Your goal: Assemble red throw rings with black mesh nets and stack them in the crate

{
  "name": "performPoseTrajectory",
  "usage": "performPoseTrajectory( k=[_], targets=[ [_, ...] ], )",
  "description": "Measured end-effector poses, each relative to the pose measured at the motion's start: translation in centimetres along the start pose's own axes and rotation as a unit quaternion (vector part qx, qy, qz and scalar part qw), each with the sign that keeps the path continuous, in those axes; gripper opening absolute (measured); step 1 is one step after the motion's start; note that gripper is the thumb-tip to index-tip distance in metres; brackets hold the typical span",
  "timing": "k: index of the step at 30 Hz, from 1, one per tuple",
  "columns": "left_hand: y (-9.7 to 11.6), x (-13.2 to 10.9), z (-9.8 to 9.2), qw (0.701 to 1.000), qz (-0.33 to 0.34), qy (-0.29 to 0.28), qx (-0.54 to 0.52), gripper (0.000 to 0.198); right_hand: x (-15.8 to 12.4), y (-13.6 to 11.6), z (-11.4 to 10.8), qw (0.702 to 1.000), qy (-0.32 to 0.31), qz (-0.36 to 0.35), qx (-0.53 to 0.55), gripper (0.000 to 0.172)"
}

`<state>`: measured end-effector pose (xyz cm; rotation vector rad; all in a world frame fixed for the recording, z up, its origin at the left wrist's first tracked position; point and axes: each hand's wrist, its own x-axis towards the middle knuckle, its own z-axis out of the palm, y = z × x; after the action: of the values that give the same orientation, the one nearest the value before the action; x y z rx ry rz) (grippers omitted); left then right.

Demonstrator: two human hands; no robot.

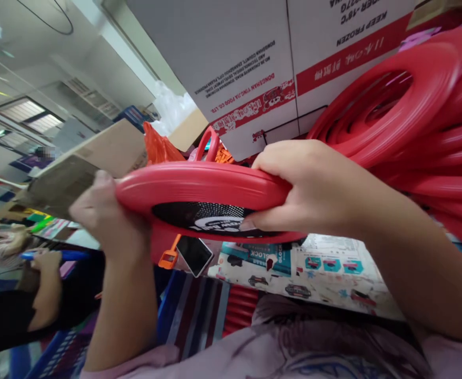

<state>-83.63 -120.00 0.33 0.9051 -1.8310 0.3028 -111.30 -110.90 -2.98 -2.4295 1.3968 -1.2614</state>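
Held up in front of me is a red plastic ring with a black mesh centre (199, 181), tilted so I see it nearly edge-on. White lettering shows on the mesh. My left hand (110, 213) grips its left end, slightly blurred, with the fingertips partly hidden. At the right end, my right hand (305, 184) is closed on the rim, thumb against the mesh side and fingers over the top. Beyond my right hand lies a stack of plain red rings (432, 79).
Printed cardboard (234, 58) stands behind. Below are a phone (194, 255), an orange plastic piece (169, 256) and a printed sheet (313, 268) on the work surface. A brown carton (84, 163) stands left. Lower left, a co-worker's hand (46, 259) holds a blue object (70, 255).
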Motion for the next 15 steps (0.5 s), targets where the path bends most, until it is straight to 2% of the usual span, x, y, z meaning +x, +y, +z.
performPoseTrajectory(
  k=[2, 3, 4, 5, 6, 8, 10, 13, 15],
  targets=[
    [0.7, -0.6, 0.7, 0.999, -0.018, 0.043, 0.002, 0.037, -0.1, -0.2, -0.2, 1.000, 0.003, 0.024, -0.007, 0.020],
    [1.5, -0.8, 0.9, 0.999, -0.010, 0.043, 0.012, 0.034, -0.2, -0.4, -0.2, 0.999, 0.005, 0.030, -0.014, 0.019],
    [2.7, -0.8, 0.9, 0.998, 0.024, 0.042, 0.033, 0.033, -0.2, -0.7, -0.1, 0.999, 0.005, 0.029, -0.023, 0.018],
    [4.0, -0.8, 0.9, 0.995, 0.073, 0.050, 0.044, 0.036, -0.3, -1.0, 0.0, 0.999, 0.002, 0.022, -0.034, 0.018],
    [5.3, -0.5, 0.8, 0.989, 0.137, 0.036, 0.044, 0.038, -0.3, -1.2, 0.1, 0.999, -0.001, 0.010, -0.046, 0.019],
    [8.0, 0.2, 0.8, 0.959, 0.273, -0.023, 0.075, 0.032, -0.4, -1.7, 0.2, 0.998, -0.002, -0.010, -0.070, 0.020],
    [10.1, 1.1, 0.9, 0.919, 0.356, -0.108, 0.128, 0.027, -0.4, -2.1, 0.2, 0.996, 0.003, -0.016, -0.087, 0.022],
    [11.8, 2.2, 1.3, 0.886, 0.379, -0.211, 0.164, 0.033, -0.4, -2.3, 0.1, 0.995, -0.008, -0.009, -0.098, 0.024],
    [12.0, 2.7, 1.6, 0.885, 0.378, -0.228, 0.150, 0.034, -0.3, -2.4, 0.0, 0.995, -0.024, -0.001, -0.100, 0.023]
  ],
)
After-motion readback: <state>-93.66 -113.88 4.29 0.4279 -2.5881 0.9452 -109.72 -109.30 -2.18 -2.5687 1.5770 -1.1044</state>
